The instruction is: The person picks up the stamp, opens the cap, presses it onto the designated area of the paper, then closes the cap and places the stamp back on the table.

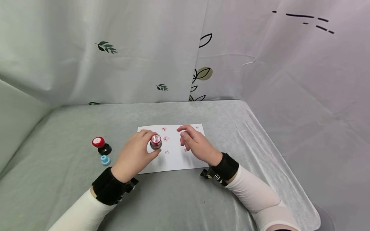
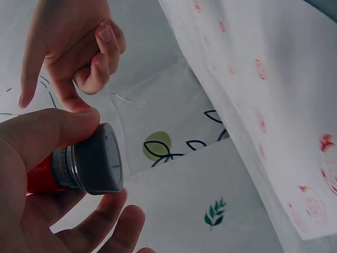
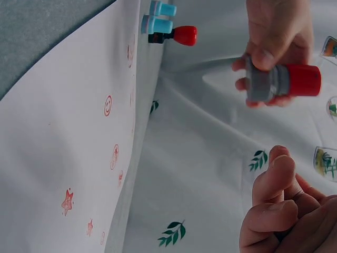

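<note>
My left hand (image 1: 135, 154) pinches a stamp (image 1: 156, 141) between thumb and fingers above the sheet of paper (image 1: 157, 163). The stamp has a red handle and a dark grey cap-like end (image 2: 99, 161), which appears covered in the left wrist view. Red prints, including a smiley (image 3: 108, 106) and a star (image 3: 67, 202), mark the white paper. Over the paper's right side hovers my right hand (image 1: 200, 148), holding nothing, its index finger reaching toward the stamp but apart from it in the head view; the other fingers bend loosely.
Left of the paper, a red-handled stamp with a black base (image 1: 99, 142) and light blue stamps (image 1: 105, 160) stand on the grey cloth-covered table (image 1: 179, 199). Behind the table hangs a white curtain (image 1: 138, 64) with leaf patterns.
</note>
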`<action>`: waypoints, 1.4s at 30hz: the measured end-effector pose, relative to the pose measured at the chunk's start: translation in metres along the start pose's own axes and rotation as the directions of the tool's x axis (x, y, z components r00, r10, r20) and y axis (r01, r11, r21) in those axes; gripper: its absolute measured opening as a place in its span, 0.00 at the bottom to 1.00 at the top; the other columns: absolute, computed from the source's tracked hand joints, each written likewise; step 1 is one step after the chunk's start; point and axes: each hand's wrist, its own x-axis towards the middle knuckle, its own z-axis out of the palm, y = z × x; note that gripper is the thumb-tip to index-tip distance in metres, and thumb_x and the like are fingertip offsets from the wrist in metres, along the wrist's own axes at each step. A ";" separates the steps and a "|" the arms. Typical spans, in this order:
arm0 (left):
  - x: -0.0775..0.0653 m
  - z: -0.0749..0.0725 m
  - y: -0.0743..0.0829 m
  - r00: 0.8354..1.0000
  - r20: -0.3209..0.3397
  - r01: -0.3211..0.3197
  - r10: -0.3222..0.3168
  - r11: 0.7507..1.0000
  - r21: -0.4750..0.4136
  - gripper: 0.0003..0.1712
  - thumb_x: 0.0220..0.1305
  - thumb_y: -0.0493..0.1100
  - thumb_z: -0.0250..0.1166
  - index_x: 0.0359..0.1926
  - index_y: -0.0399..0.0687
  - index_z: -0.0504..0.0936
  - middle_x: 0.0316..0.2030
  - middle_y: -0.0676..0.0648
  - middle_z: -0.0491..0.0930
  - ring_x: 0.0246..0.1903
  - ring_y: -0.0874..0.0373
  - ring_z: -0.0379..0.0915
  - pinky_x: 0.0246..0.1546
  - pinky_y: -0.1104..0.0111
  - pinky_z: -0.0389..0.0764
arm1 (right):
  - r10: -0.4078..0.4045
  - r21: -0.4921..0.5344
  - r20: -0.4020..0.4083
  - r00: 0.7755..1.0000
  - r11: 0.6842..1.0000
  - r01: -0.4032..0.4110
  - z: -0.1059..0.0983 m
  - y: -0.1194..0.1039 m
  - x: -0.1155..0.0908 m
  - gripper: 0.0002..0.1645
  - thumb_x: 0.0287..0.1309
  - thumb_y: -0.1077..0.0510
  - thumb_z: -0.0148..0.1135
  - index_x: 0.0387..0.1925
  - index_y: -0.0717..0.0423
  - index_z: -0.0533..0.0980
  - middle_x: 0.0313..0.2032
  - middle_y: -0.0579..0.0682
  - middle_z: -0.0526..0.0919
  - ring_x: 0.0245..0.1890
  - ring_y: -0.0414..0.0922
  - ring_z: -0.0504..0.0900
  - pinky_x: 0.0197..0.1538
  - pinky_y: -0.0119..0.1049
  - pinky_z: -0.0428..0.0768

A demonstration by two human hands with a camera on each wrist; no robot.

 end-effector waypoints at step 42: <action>-0.073 -0.011 -0.080 0.956 0.122 0.231 -0.265 0.944 0.235 0.27 0.46 0.40 0.75 0.41 0.34 0.69 0.25 0.41 0.79 0.24 0.46 0.70 0.30 0.49 0.70 | -0.001 -0.016 0.013 1.000 1.000 0.001 0.003 0.003 0.000 0.20 0.76 0.48 0.40 0.50 0.59 0.72 0.25 0.55 0.76 0.21 0.48 0.73 0.33 0.37 0.80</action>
